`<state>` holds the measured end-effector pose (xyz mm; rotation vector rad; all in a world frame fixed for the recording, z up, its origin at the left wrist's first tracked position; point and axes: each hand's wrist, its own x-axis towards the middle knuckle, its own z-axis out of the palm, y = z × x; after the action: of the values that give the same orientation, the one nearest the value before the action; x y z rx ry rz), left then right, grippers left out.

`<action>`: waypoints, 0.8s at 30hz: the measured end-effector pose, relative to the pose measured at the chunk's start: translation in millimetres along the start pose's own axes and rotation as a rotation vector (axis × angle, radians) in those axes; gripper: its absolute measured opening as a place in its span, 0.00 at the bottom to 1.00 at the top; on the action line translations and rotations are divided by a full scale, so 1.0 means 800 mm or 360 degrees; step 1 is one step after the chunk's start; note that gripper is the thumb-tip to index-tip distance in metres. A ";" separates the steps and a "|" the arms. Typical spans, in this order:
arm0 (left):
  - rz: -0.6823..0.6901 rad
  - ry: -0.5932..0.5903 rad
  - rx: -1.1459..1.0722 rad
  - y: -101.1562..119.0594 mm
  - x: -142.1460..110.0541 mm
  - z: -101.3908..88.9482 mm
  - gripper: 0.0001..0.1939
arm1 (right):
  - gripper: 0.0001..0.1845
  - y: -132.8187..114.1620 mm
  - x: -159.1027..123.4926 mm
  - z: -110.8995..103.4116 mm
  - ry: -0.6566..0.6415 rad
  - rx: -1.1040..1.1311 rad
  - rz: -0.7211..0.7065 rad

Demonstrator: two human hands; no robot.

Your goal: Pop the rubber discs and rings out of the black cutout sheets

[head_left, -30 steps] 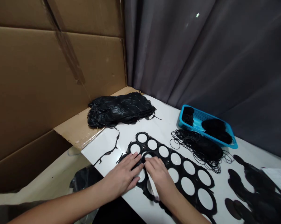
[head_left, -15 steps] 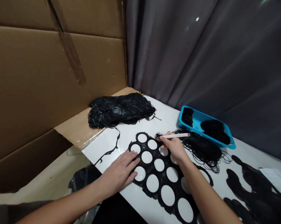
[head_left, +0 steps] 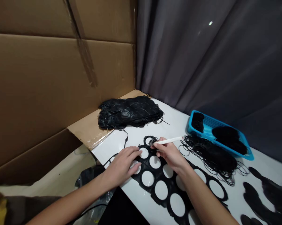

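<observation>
A black rubber sheet [head_left: 165,182] punched with round holes lies on the white table [head_left: 176,125]. My left hand [head_left: 122,165] lies flat on the sheet's near left end, fingers stretched out. My right hand [head_left: 170,154] is closed around a thin white stick [head_left: 168,141], whose tip touches a thin black ring [head_left: 151,141] at the sheet's far end. A heap of loose black rings [head_left: 211,154] lies just right of my right hand.
A pile of black rubber sheets [head_left: 130,112] sits at the back left by the cardboard wall [head_left: 49,81]. A blue basket [head_left: 217,132] with black pieces stands at the back right. Black discs [head_left: 265,195] lie at the far right. Grey curtain [head_left: 213,53] behind.
My right hand lifted off the sheet's near end, now grips the white stick and works its tip at the far end ring. My left hand stays flat. The view shifted a little left.
</observation>
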<state>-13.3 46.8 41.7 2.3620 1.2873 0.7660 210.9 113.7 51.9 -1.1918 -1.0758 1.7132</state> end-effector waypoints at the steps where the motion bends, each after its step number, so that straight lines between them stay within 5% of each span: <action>1: -0.0054 0.0000 -0.0134 0.001 0.009 -0.005 0.18 | 0.20 -0.003 -0.003 0.002 -0.0057 0.0048 0.0026; 9: -0.0228 -0.0062 -0.0900 0.002 0.074 -0.010 0.14 | 0.21 -0.010 -0.020 0.014 -0.0203 0.0142 0.0047; 19: -0.0093 -0.0193 -0.0919 -0.007 0.096 0.004 0.21 | 0.23 -0.006 -0.033 -0.005 -0.0098 0.0127 0.0016; 24: -0.0044 -0.0118 -0.0741 -0.014 0.106 0.014 0.21 | 0.20 0.000 -0.042 -0.007 -0.0258 0.0465 0.0256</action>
<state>23.5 124.1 51.1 1.9750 0.9801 0.8531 225.2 84.1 61.1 -0.9888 -0.8029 2.0400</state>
